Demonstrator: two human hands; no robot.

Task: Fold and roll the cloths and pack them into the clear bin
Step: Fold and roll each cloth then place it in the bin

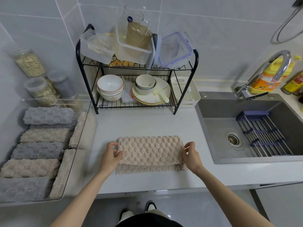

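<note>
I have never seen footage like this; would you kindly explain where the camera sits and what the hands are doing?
No machine here: a person wears one wide-angle camera on the head, looking down at their own two hands. The left hand and right hand each pinch one end of a folded beige cloth lying on the white counter. At the left, a clear bin holds rolled grey and beige cloths. Behind stands a black dish rack with bowls and plates; a sink is on the right.

I can make out three grey rolls (pixel 49 115) and four beige rolls (pixel 44 135) in my clear bin (pixel 41 201), plus one beige cloth (pixel 150 151) on the bench (pixel 147 123).
</note>
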